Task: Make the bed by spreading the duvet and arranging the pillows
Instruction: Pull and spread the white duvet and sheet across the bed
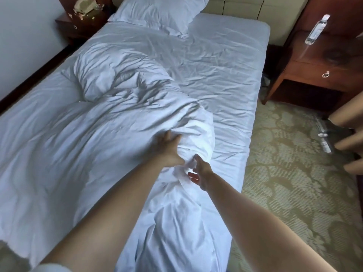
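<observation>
Patterned carpet (294,163) lies right of the bed (225,79), wooden nightstands at both far corners; the crumpled white duvet (117,99) lies bunched across the bed's left and middle; left hand (170,150) fingers grip a near fold; right hand (201,173) fingers relaxed, just beside it; one pillow (157,12) far left.

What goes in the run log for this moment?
left hand: grips crumpled white duvet | right hand: open beside bunch | white pillow: at headboard | duvet: unspread
</observation>
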Available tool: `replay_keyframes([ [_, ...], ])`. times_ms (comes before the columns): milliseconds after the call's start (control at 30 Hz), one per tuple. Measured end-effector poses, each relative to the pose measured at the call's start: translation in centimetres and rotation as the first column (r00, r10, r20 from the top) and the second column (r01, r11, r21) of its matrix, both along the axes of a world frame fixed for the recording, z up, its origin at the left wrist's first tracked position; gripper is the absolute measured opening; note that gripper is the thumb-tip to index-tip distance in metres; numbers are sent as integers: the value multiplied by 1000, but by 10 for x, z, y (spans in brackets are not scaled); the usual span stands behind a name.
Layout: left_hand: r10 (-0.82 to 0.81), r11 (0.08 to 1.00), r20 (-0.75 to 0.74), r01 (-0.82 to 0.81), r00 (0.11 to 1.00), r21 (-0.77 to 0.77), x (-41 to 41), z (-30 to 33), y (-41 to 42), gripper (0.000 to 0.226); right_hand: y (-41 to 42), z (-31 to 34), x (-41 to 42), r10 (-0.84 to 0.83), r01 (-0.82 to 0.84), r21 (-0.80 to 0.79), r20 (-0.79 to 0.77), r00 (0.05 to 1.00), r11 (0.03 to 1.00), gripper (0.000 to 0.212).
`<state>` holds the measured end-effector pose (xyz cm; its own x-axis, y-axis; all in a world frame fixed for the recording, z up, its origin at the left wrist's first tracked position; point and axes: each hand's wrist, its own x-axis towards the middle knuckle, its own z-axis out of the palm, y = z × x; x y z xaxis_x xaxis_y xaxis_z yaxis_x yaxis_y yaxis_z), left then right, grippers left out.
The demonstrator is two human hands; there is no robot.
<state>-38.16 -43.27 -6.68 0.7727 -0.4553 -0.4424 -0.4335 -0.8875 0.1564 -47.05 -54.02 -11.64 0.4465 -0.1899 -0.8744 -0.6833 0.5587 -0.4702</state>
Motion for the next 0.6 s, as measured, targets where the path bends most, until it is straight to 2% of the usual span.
replay_keyframes([
  [100, -142, 989, 73, 140, 987, 39, 5, -16, -25, 86, -16, -20, 3, -64, 64, 142, -10, 998, 988, 50],
  [200, -163, 979, -10, 163, 987, 118, 9, -24, -45, 73, -24, -35, 14, -182, 173, 296, 2, 983, 940, 56],
  [267, -191, 966, 47, 180, 980, 185, 12, -26, -51, 55, -20, -38, 20, -229, 207, 380, 14, 973, 902, 63],
  [333, -142, 974, 75, 126, 987, 190, 18, -22, -50, 35, -13, -40, 22, -261, 219, 452, 32, 965, 865, 59],
  [400, -16, 992, 38, 11, 999, 126, 25, -17, -39, 31, -8, -37, 22, -275, 228, 482, 29, 961, 846, 50],
  [500, 130, 991, 17, -130, 991, 17, 29, -2, -17, 25, -2, -24, 34, -270, 243, 396, 13, 963, 885, 14],
  [567, 180, 981, 38, -176, 983, -80, 28, 12, -4, 8, 1, -13, 49, -188, 170, 226, 58, 980, 959, 10],
  [600, 230, 966, 30, -224, 973, -131, 28, 23, 2, 10, 1, 2, 58, -109, 93, 135, 120, 987, 986, 11],
])
